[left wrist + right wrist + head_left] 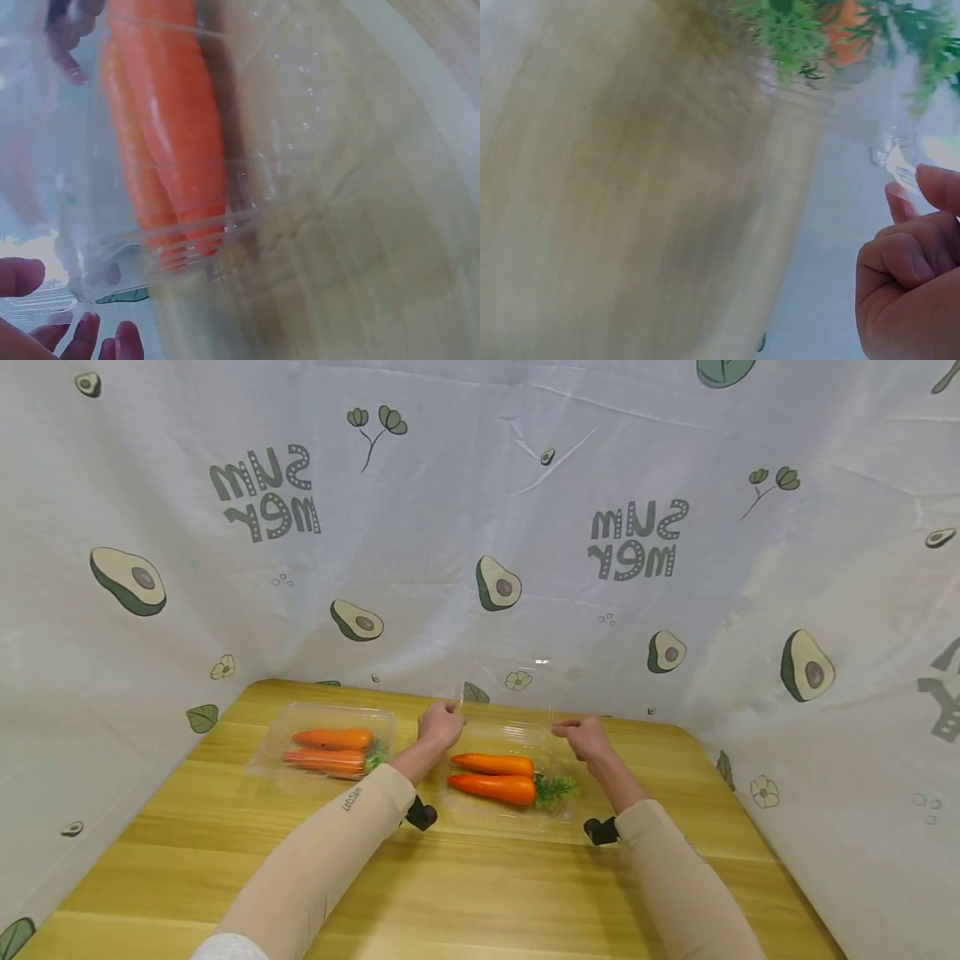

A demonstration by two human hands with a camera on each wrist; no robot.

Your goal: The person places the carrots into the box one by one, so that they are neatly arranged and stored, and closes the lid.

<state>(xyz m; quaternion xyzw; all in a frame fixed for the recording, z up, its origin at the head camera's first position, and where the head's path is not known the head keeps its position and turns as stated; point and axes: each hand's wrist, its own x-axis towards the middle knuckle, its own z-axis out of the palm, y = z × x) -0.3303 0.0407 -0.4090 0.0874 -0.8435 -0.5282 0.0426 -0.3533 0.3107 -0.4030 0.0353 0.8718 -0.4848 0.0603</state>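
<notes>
A clear plastic clamshell box point(442, 810) lies on the table with its see-through lid point(504, 681) raised at the back. Two orange carrots, an upper one point(498, 765) and a lower one point(495, 788), lie side by side in its base, with green leafy tops point(553, 788) toward the right. My left hand point(441, 725) pinches the lid's left edge between thumb and fingers. At the opposite edge, my right hand point(587, 739) pinches the lid with thumb and index finger, its other fingers point(904, 259) curled in. The exact contact is hard to see through the clear plastic.
To the left sits another clear plastic box point(300, 708), its lid apparently closed, with carrots point(330, 762) and greenery inside. The wooden table point(465, 902) ends at the back against a white curtain point(420, 535) printed with avocados. Small black camera mounts hang below both wrists.
</notes>
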